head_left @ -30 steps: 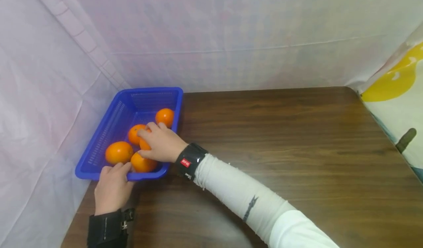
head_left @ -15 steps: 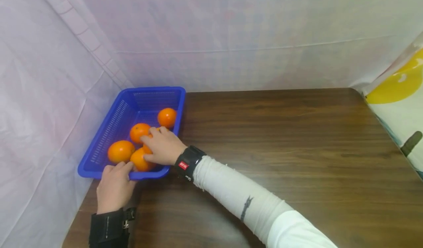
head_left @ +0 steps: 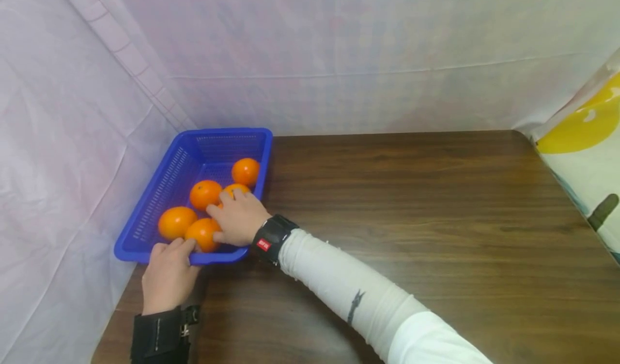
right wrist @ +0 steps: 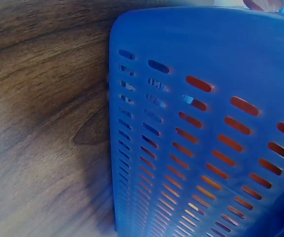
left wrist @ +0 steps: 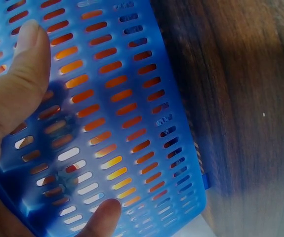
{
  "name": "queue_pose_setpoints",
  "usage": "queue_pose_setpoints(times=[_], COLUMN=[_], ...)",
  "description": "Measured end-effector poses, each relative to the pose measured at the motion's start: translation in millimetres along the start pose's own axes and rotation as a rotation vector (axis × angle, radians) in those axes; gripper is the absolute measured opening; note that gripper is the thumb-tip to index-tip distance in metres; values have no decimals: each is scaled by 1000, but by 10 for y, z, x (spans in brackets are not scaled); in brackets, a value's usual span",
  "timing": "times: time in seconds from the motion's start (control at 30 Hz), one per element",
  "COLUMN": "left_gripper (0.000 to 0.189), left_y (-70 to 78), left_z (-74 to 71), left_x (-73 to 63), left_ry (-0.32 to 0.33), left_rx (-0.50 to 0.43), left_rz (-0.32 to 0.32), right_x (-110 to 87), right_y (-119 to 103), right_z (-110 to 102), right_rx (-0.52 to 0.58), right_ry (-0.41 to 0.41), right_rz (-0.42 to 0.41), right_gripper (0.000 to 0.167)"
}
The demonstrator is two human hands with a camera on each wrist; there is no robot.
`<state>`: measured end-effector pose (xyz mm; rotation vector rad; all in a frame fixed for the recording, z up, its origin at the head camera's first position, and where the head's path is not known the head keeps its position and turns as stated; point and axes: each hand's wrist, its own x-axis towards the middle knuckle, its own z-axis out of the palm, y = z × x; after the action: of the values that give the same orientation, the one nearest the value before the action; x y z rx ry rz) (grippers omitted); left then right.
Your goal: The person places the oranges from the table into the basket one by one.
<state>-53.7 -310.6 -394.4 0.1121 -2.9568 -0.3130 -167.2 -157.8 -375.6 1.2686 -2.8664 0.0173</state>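
Observation:
A blue slotted plastic basket [head_left: 194, 256] stands on the wooden table, with several oranges in it. My left hand [head_left: 167, 278] grips its near rim, thumb [left wrist: 30, 64] on the outside of the slotted wall in the left wrist view. Inside the basket, my right hand [head_left: 239, 218] has its fingers curled over an orange mostly hidden beneath the palm. Just left of its thumb lies a near orange [head_left: 202, 235], and past the fingertips is another orange [head_left: 236, 190]. In the right wrist view the basket wall [right wrist: 181, 148] covers most of the picture.
Further oranges lie at the left [head_left: 177, 222], in the middle [head_left: 205, 194] and by the right wall [head_left: 245, 172] of the basket. Brown wooden table [head_left: 411, 218] spreads to the right. White cloth [head_left: 339, 57] hangs behind and along the left side, close to the basket.
My right hand has shifted slightly toward the near right of the basket, uncovering an orange beyond its fingers. The near orange now sits a little further left. My left hand keeps its grip.

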Motion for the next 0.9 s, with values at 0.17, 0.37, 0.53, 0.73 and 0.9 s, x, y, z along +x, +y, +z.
queue_pose_setpoints(times=[0.17, 0.37, 0.53, 0.73, 0.9], left_gripper=[8, 9, 9, 12, 13], left_y=[9, 20, 18, 18, 40], left_z=[1, 1, 4, 17, 24], left_x=[-13, -18, -10, -1, -9], left_ry=[1, 5, 6, 21, 26], left_rx=[0, -2, -3, -2, 0], left_rz=[-10, -10, -4, -1, -17], right_x=[-10, -31, -9, 19, 10], right_y=[-7, -7, -1, -12, -29], right_z=[2, 3, 25, 44, 47], right_rx=[18, 9, -5, -28, -54], right_ry=[-34, -59, -67, -95, -114], right_rz=[2, 10, 7, -3, 6], right_gripper=[64, 60, 57, 51, 51])
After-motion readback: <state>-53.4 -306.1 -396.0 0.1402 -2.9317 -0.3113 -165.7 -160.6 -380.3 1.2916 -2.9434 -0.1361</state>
